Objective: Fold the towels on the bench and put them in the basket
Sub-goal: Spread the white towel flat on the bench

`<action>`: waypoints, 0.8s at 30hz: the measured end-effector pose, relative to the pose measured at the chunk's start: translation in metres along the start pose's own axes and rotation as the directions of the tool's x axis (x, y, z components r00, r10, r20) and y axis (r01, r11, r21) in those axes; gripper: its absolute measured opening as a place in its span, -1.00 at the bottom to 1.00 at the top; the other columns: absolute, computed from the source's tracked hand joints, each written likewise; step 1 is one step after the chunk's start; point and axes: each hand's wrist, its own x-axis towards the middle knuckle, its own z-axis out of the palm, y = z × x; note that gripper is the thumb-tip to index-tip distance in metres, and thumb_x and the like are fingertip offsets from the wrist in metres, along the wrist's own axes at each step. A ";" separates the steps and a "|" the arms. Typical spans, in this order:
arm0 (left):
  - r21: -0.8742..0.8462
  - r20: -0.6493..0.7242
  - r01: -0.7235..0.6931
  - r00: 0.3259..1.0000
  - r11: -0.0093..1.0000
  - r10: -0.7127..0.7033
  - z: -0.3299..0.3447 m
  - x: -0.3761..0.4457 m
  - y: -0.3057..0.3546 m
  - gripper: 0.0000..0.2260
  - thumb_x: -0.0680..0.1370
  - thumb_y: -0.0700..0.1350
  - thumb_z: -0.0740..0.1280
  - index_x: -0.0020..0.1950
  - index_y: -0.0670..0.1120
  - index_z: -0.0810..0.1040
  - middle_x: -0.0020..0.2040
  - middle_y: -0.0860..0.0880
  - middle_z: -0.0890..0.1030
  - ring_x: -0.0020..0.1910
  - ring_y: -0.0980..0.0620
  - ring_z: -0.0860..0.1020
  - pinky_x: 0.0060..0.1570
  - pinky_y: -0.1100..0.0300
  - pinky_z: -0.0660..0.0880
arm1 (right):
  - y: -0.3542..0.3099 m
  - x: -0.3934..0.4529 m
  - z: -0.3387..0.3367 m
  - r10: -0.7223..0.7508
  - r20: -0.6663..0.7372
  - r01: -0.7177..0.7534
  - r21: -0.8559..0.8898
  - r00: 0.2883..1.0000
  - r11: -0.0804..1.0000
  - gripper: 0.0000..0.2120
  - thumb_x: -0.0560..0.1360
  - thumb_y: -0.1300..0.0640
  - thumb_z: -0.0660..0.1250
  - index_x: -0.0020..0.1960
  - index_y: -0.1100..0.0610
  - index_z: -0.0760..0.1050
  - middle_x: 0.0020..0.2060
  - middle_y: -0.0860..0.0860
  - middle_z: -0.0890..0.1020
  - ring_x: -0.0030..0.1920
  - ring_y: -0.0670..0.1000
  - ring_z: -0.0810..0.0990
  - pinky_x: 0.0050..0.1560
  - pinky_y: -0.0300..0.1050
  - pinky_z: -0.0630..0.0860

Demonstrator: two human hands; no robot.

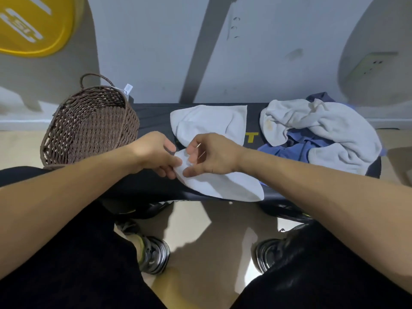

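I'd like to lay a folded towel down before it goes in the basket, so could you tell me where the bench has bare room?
One bare strip of bench lies between the basket and the white towel held by both hands. The right end is crowded by a heap of towels.

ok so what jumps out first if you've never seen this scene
Both hands, left hand and right hand, pinch one end of a white towel at the middle of the black bench. A brown wicker basket stands at its left end, a heap of towels at its right.
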 end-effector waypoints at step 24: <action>0.103 0.216 -0.479 0.866 0.872 0.450 0.001 -0.019 -0.008 -0.63 0.53 0.18 0.34 -0.25 -0.08 0.38 -0.40 0.05 0.35 -0.38 0.11 0.30 -0.33 0.15 0.28 | 0.015 -0.028 -0.005 0.155 0.079 -0.174 0.450 0.985 0.876 -0.57 0.38 -0.18 0.51 -0.03 0.16 0.57 -0.25 -0.01 0.56 -0.25 -0.05 0.51 -0.13 -0.12 0.48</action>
